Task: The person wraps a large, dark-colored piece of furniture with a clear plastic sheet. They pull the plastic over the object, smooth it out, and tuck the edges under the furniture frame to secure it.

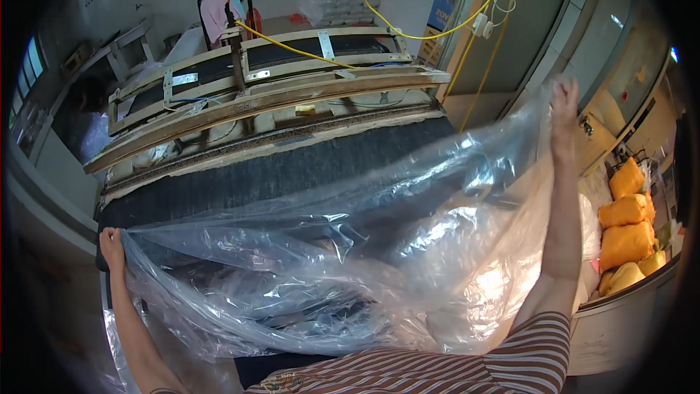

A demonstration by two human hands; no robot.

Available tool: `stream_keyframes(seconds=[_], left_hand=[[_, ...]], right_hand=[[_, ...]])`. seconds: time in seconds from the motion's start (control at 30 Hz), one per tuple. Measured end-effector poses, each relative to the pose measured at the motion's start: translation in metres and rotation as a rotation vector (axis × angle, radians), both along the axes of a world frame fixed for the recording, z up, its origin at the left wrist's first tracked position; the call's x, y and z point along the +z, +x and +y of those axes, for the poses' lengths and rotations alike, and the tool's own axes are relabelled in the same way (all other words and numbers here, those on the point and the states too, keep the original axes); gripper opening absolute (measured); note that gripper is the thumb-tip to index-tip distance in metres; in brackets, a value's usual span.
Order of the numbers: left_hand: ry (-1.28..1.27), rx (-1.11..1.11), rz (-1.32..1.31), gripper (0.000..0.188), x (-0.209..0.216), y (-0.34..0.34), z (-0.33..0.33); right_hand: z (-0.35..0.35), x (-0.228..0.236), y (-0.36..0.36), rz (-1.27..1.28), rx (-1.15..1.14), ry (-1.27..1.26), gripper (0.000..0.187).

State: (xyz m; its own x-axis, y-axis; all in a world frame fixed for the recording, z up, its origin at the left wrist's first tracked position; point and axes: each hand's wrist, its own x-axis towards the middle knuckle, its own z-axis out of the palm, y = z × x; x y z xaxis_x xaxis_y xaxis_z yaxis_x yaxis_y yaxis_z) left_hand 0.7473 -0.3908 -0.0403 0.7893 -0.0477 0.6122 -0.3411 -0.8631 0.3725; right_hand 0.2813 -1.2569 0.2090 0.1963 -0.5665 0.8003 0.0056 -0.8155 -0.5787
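A large sheet of clear plastic film is spread wide between my two hands over a dark grey padded sofa part. My left hand grips the sheet's left edge low at the left end of the padding. My right hand is raised high at the right and pinches the sheet's upper corner. The film sags and creases between them and covers the near side of the padding. My striped sleeve shows at the lower right.
Behind the padding stands a bare wooden sofa frame with metal brackets. Yellow cables hang across it from above. Several orange cushions lie on a surface at the right. Benches and white bags stand at the back.
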Motion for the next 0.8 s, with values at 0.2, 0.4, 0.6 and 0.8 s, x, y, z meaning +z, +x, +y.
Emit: stream_keyframes(seconds=[0.2, 0.4, 0.6, 0.8], left_hand=[[0.052, -0.015, 0.161, 0.017, -0.024, 0.001, 0.047], [-0.057, 0.032, 0.517, 0.027, 0.013, 0.010, 0.093], [-0.278, 0.006, 0.492, 0.025, 0.009, 0.033, 0.054], [-0.252, -0.058, 0.026, 0.017, -0.013, 0.040, -0.047]], right_hand=[[-0.010, -0.178, 0.047, 0.896, 0.120, -0.325, 0.042], [0.008, -0.172, 0.090, 1.111, -0.102, -0.013, 0.045], [-0.051, -0.206, 0.089, 1.033, -0.158, 0.298, 0.061], [-0.079, -0.201, 0.091, 1.030, -0.619, -0.002, 0.041]])
